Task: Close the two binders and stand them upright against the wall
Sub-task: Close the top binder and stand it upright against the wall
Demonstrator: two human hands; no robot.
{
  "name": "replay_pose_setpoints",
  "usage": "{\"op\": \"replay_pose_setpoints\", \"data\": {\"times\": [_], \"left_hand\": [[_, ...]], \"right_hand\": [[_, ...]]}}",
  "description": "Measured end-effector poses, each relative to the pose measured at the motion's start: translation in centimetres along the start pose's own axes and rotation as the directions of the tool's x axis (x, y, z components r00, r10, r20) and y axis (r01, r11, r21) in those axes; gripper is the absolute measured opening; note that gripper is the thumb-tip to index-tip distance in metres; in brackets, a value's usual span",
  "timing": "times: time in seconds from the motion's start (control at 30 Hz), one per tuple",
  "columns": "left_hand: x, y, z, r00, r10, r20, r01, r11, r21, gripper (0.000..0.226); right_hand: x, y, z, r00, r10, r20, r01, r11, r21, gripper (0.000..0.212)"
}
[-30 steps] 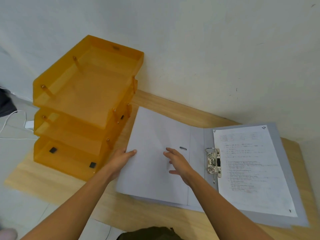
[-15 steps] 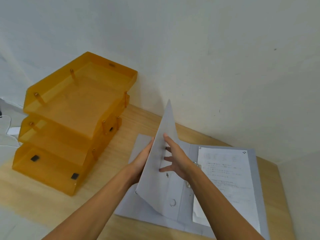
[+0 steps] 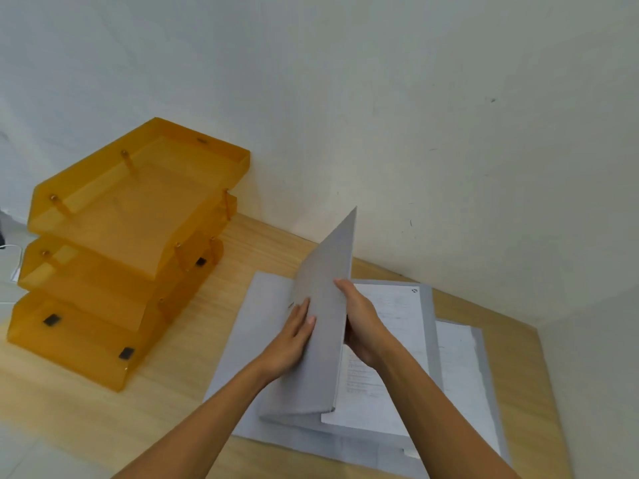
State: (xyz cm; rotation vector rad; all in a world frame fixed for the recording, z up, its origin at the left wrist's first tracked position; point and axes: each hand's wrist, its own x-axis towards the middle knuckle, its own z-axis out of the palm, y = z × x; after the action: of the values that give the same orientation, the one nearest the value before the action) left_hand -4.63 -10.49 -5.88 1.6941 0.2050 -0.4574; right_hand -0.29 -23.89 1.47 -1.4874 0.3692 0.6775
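1. Wall (image 3: 415, 98): pale, plain, meets the wooden surface (image 3: 86, 392) along a line running from upper left to lower right. Free stretch of wall behind the binders; that looks like the place to stand them.
2. Orange tray stack (image 3: 114, 243): three tiers, on the surface at the left, near the wall, apart from the binders.
3. Lower binder (image 3: 242, 333): grey, lies open and flat on the surface under the other one. Its far-right edge shows beyond the upper one's papers. How its covers lie underneath is hard to tell; mostly hidden.
4. Upper binder (image 3: 430, 326): open on top of the lower one, printed papers (image 3: 397, 305) on its right half. Long axis runs roughly away from the person toward the wall, spine near the middle.
5. Raised cover (image 3: 321, 305): left flap of the upper binder, swung up past halfway, nearly on edge, top corner pointing at the wall.
6. Left hand (image 3: 290, 337): flat against the cover's outer face, fingers spread, pushing rather than clasping.
7. Right hand (image 3: 363, 326): grip on the cover's free edge, thumb over the edge, fingers behind.
8. To do it well, I judge: lower the cover rightward over the papers under control, keep sheets tucked inside, press flat before lifting.
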Motion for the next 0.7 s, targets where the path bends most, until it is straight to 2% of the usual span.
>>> {"op": "replay_pose_setpoints", "data": {"times": [0.1,0.17,0.23,0.33,0.47,0.7], "left_hand": [[0.3,-3.7,-0.4,0.984,-0.177,-0.031,0.177,0.984,-0.005,0.071],[0.3,-5.5,-1.4,0.958,-0.273,-0.085,0.271,0.962,-0.032,0.078],[0.4,-7.0,-2.3,0.937,-0.303,-0.176,0.297,0.953,-0.058,0.084],[0.6,-7.4,-2.5,0.907,-0.326,-0.268,0.318,0.945,-0.074,0.089],[1.1,-7.7,-1.5,0.895,-0.326,-0.304,0.334,0.942,-0.025,0.088],[1.7,-7.8,-0.2,0.903,-0.333,-0.273,0.365,0.928,0.075,0.088]], "right_hand": [[0.0,-0.5,-1.0,0.995,-0.099,-0.029,0.097,0.994,-0.054,0.024],[-0.2,-0.4,-1.8,0.992,-0.124,-0.027,0.122,0.991,-0.063,0.024],[-0.4,0.2,-3.3,0.990,-0.138,-0.044,0.137,0.990,-0.021,0.032],[-0.6,2.3,-6.5,0.972,-0.160,-0.170,0.162,0.987,-0.001,0.035],[0.2,5.6,-10.1,0.911,-0.174,-0.375,0.090,0.969,-0.231,0.042],[1.2,11.1,-13.7,0.880,-0.111,-0.462,-0.087,0.918,-0.387,0.055]]}}
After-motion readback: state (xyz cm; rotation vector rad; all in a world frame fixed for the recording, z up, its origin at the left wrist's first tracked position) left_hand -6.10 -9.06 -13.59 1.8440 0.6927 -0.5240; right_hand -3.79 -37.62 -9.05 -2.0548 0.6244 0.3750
